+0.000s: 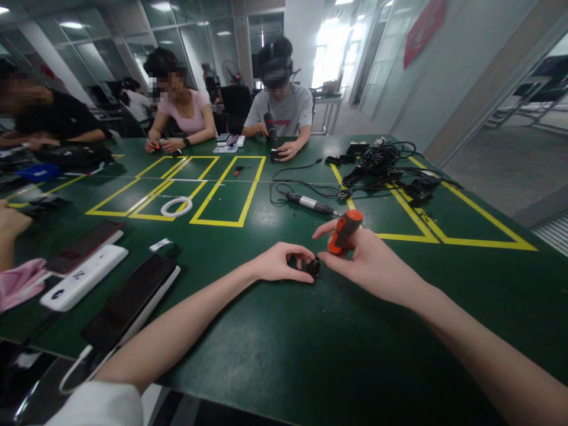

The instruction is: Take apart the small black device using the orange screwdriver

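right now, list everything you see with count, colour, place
orange tool: 1, orange and black, centre
small part: 1, black, centre
long tool: 1, silver and black, farther back
cables: uncountable, black, far right
ring: 1, white, mid left
slabs: 2, dark, near left
block: 1, white, between slabs
cloth: 1, pink, left edge
table: 1, green, centre
tape outlines: several, yellow, on table
people: at least 3, varied tops, far side
left hand: 1, bare, holding small part
right hand: 1, bare, holding orange tool

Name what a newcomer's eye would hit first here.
Likely the orange-and-black tool in the right hand, near the small black part held in the left hand. Next, the yellow outlines across the green table, and the tangle of black cables toward its far right.
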Demonstrator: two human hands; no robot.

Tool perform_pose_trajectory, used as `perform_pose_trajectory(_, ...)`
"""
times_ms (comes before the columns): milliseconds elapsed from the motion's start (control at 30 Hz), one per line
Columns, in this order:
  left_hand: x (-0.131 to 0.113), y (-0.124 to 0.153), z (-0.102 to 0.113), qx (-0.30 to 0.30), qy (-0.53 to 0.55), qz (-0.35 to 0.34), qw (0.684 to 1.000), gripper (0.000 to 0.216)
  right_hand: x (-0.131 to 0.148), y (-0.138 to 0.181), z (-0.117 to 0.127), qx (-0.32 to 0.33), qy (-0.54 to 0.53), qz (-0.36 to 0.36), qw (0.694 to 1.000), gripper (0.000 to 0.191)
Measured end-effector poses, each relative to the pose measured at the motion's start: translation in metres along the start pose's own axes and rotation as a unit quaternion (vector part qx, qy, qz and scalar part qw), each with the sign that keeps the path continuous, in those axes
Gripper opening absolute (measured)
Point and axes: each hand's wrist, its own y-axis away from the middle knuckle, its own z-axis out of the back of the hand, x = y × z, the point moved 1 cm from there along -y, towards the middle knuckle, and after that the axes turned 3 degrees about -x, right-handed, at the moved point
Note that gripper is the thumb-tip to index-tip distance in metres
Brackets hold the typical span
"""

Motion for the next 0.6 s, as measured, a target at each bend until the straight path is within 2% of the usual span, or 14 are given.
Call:
perform_pose_trajectory(133,-0.0006,0.0003,0.0003,0.003,-0.018,-0.004,1.000,0.042,-0.0003,-0.0017,-0.0029,0.011,-0.007,-0.003,1.000,0.011)
perform_pose_trajectory(300,-0.0011,0.0015,0.0004,0.004,-0.027,-0.024,0.999,0.039,-0.0005,-0.0021,-0.0024,-0.001,0.006,0.002,1.000,0.013)
perform_pose_trajectory(467,0.0006,0.0023,0.0003,0.000,-0.031,-0.012,0.999,0.043,0.0022,0.0007,-0.0001,0.013,0.013,0.006,1.000,0.026)
perform_pose_trajectory(600,0.0019,0.0025,-0.0001,0.004,-0.031,-0.021,0.999,0.039,0.0025,0.0014,-0.0019,0.021,0.013,0.034,0.999,0.013)
